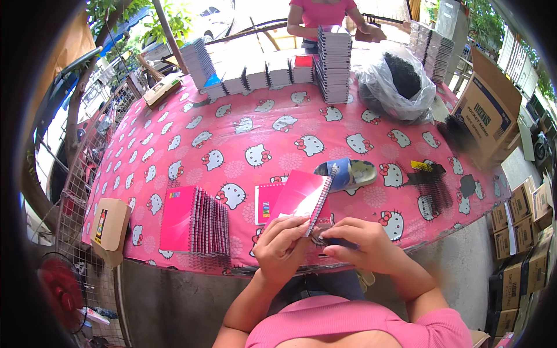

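Note:
My left hand (282,246) grips the lower end of a pink spiral notebook (299,194), held tilted above the table with its black wire binding facing right. At the binding's lower end, my right hand (365,243) is closed around a small tool with dark blue handles (342,242); its tip is mostly hidden by my fingers. Beneath the raised notebook lies another pink notebook (262,204), partly covered. A leaning row of pink spiral notebooks (180,220) lies to the left. Just beyond my hands rests a blue and white slide sandal (348,173).
Loose black wire spirals (438,194) lie at the right. Notebook stacks (334,66) line the far side, near a plastic bag (426,98) of black spirals and an open carton (484,113). A small cardboard box (110,226) sits left. Another person (325,20) stands across the table.

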### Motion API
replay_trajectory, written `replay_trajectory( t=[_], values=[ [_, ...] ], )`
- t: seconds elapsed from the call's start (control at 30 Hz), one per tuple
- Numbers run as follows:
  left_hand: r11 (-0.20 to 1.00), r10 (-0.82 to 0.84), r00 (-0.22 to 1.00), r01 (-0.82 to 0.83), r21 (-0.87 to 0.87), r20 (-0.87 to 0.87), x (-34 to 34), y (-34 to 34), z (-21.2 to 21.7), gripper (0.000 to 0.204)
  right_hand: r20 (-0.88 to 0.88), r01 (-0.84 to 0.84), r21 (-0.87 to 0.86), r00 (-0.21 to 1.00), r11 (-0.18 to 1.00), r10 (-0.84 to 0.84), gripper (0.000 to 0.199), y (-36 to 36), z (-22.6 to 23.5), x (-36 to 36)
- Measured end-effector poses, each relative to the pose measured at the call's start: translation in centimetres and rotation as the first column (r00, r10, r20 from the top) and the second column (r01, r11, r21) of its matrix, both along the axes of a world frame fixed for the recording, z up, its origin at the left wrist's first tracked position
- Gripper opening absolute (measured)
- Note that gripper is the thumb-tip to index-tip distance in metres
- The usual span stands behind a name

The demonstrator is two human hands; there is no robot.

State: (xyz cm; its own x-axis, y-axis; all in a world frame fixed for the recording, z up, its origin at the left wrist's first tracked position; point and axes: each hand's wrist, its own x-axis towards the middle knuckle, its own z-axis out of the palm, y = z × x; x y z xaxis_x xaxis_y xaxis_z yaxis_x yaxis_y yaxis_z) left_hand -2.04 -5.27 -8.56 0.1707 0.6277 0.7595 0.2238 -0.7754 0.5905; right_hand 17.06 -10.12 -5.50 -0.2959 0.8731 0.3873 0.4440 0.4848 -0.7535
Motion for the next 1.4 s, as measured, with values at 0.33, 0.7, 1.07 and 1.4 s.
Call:
replay_trajectory(
  t=[0.33, 0.7, 1.07, 1.4],
  values=[
    [1.0, 0.007, 0.999, -0.007, -0.004, -0.035, 0.1, 0.0, 0.2, 0.023, 0.037, 0.057, 0.105, 0.997, 0.993, -0.061, 0.034, 0.1, 0.0, -0.1],
    [1.0, 0.001, 1.0, -0.001, -0.001, -0.029, 0.1, -0.2, 0.7, 0.024, 0.091, 0.075, 0.188, 0.991, 0.979, -0.093, 0.036, -0.2, -0.3, 0.0],
    [0.981, 0.138, 0.99, -0.135, 0.138, -0.006, -0.8, -0.3, 1.3, 0.019, -0.496, -0.307, -0.434, 0.866, 0.847, 0.06, 0.025, 1.1, -1.9, 1.0],
    [0.658, 0.752, 0.524, -0.642, -0.393, 0.401, -19.9, 1.4, 0.2, 0.026, -0.201, 0.165, -0.034, 0.965, 0.986, -0.169, 0.062, 1.1, -1.5, 5.1]
  ],
)
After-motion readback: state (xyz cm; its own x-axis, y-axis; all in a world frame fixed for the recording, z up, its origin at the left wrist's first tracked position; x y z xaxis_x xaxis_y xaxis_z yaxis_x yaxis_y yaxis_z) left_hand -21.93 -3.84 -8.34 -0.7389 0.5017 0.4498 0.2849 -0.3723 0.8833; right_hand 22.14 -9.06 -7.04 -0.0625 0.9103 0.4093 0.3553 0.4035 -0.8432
